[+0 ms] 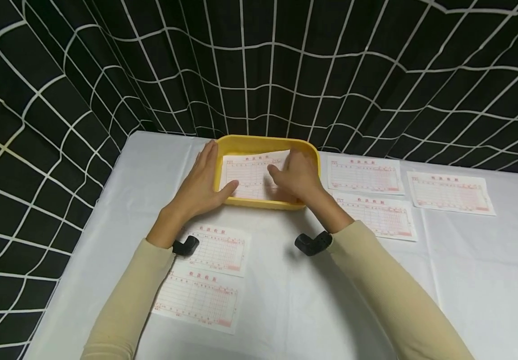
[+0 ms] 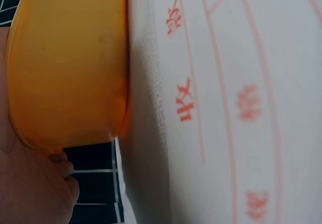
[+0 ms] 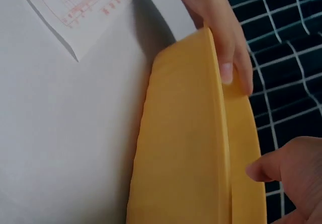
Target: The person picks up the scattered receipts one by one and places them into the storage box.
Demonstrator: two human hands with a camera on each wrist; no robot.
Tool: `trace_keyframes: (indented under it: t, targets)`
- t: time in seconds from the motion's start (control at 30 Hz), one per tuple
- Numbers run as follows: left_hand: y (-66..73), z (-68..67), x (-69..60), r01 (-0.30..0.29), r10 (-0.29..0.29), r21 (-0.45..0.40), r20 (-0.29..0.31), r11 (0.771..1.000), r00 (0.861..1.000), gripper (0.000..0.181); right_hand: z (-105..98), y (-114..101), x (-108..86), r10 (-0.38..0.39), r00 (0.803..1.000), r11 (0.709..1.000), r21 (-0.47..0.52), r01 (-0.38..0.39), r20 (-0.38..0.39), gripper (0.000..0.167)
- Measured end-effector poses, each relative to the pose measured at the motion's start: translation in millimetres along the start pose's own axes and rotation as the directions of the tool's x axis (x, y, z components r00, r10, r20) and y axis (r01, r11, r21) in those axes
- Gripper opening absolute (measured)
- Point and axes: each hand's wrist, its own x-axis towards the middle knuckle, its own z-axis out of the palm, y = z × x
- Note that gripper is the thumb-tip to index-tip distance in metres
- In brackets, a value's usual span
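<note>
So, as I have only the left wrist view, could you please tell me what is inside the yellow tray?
Observer: At least one printed slip lies inside the yellow tray.
Operator: Thank you; where is the right hand?
Observer: The right hand reaches into the tray's right end.
Operator: And what lies to the tray's right, please?
Observer: In the head view, three more slips lie there on the white tablecloth.

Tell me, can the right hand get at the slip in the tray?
Probably yes: the right hand reaches into the tray, over part of the slip, and the tray's open top leaves the way free.
</note>
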Motion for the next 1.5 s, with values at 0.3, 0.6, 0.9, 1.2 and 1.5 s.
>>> trace_keyframes:
  t: [0.3,0.6,0.9,1.2,1.5]
  targets:
    - [2.8,0.3,0.6,-0.029,0.029,-0.002,-0.015,1.0,0.999,0.105,4.3,2.3,-47.5,-0.291,0.941,0.952,0.049,0.303,-0.173,0.07]
    - [1.6,-1.4,1.7,-0.019,0.019,0.013,-0.002,1.0,1.0,0.105,28.8,5.9,-104.9,-0.476,0.827,0.852,0.076,0.518,-0.299,0.042]
    - [0.9,-2.5,1.7,-0.009,0.009,0.017,-0.002,1.0,1.0,0.106,67.2,12.8,-129.3,-0.525,0.8,0.808,0.127,0.576,-0.29,0.034]
    - [1.8,-1.5,0.6,0.009,-0.009,0.009,-0.005,1.0,1.0,0.107,100.7,16.0,-137.4,-0.475,0.869,0.874,0.047,0.484,-0.137,0.048]
    - [3.0,0.2,2.4,0.007,-0.007,0.0,-0.013,1.0,1.0,0.107,119.2,14.8,-140.8,-0.434,0.895,0.895,-0.166,0.415,-0.102,0.08]
